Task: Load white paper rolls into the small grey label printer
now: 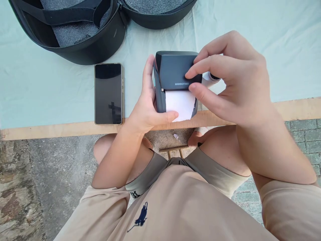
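A small dark grey label printer (175, 68) stands near the table's front edge, with white label paper (180, 104) coming out of its front. My left hand (146, 103) wraps the printer's left side, thumb pressed on the lower edge of the paper. My right hand (233, 77) is curled over the printer's right side, its fingertips pressing on the lid and the right wall. A white roll end (210, 79) shows just behind my right fingers.
A black smartphone (108, 93) lies screen-up to the left of the printer. An open black padded case (75, 26) sits at the back left on the pale cloth-covered table (37, 87). Paved ground lies below the wooden table edge (62, 129).
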`<state>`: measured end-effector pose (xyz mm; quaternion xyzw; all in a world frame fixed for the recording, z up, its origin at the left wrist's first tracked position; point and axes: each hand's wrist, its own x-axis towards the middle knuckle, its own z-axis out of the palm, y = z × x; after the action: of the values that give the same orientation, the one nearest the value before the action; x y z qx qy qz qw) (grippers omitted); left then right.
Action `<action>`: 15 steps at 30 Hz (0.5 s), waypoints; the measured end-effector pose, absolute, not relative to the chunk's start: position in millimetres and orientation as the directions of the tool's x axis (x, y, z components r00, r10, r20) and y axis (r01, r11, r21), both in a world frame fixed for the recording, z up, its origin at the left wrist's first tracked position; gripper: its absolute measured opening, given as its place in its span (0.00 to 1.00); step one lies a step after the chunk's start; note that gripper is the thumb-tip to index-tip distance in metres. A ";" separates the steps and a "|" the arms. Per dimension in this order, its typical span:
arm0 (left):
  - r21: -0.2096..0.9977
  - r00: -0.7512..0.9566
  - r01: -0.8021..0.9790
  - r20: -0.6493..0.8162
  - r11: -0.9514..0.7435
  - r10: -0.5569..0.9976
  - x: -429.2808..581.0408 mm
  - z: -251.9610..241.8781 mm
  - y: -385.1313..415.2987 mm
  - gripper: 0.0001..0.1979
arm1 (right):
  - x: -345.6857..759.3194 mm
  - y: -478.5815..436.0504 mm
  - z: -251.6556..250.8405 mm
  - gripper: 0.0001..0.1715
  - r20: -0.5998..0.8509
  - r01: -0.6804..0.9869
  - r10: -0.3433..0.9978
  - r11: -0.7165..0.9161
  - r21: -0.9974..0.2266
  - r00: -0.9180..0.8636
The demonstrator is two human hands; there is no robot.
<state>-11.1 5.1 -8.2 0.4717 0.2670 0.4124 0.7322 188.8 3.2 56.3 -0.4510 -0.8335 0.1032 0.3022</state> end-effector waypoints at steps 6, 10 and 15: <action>0.852 0.457 -0.451 -0.038 0.268 0.889 -8.5 -0.6 2.3 0.44 | 187.3 1.0 56.5 0.15 0.412 0.674 0.810 0.579 -0.458 -0.416; 0.852 0.377 -0.412 -0.164 0.324 0.912 -3.2 10.3 -3.3 0.26 | 182.6 -5.8 62.0 0.19 0.342 0.666 0.820 0.572 -0.480 -0.458; 0.861 0.377 -0.397 -0.163 0.317 0.912 -2.5 9.6 -5.5 0.22 | 178.4 -9.9 65.6 0.20 0.313 0.675 0.828 0.561 -0.479 -0.466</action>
<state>-2.5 -5.5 9.6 0.3801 0.3388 0.4436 0.7375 178.4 -9.9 65.6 -0.4455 -0.8436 0.1455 0.2621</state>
